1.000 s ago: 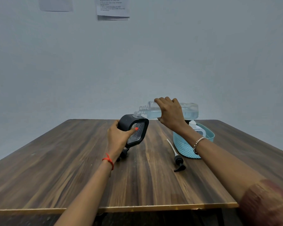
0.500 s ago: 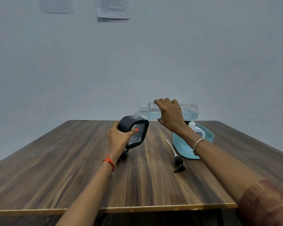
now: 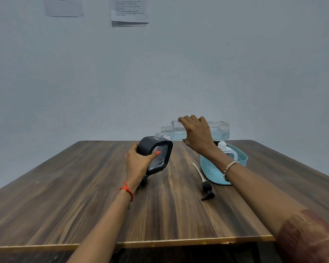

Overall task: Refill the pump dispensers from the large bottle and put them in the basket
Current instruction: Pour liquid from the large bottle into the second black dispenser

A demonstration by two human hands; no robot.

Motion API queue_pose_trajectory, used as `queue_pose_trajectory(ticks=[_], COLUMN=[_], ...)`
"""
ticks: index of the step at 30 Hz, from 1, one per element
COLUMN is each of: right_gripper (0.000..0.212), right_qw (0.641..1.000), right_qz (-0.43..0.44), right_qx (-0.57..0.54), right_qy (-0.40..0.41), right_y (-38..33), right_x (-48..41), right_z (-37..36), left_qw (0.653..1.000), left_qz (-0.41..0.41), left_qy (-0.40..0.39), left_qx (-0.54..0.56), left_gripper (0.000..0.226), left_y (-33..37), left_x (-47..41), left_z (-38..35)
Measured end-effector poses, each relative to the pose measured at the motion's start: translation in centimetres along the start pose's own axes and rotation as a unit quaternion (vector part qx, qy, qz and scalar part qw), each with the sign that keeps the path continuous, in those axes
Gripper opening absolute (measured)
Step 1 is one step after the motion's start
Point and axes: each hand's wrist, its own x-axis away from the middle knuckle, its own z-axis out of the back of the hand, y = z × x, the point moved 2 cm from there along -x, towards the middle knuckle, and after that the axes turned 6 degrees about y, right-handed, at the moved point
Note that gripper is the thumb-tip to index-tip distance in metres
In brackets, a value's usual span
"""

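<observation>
"While the large bottle lies on its side up in the air, is it hard to hold?" asks one.

"I think so. It is clear plastic, about half full, so it may be heavy and slippery. The right hand grips its middle from above, fingers curled over it. That looks like a good place to hold."

"And the black dispenser?"

"The left hand holds its side, one finger with a red nail on the clear front. It is tilted, low over the table. Its open neck sits just under the large bottle's mouth. It looks hard and stiff, not squishy."

"Where is its pump?"

"Flat on the table, just beside the blue basket. A white dispenser stands in the basket already."

"What could go wrong?"

"Both necks are small, so a wobble may spill. I cannot see any stream between them."
</observation>
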Motion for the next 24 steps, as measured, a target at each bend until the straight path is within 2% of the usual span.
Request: queue_pose_trajectory(ticks=[24], right_gripper=[0.052], right_qw=[1.000], right_qz=[0.002], right_qx=[-0.001], right_qy=[0.011], right_y=[0.00], right_x=[0.35], right_z=[0.14], left_qw=[1.000], left_qz=[0.003], left_qy=[0.001], left_qx=[0.000], left_gripper=[0.050], left_y=[-0.04], left_x=[0.57], left_z=[-0.04])
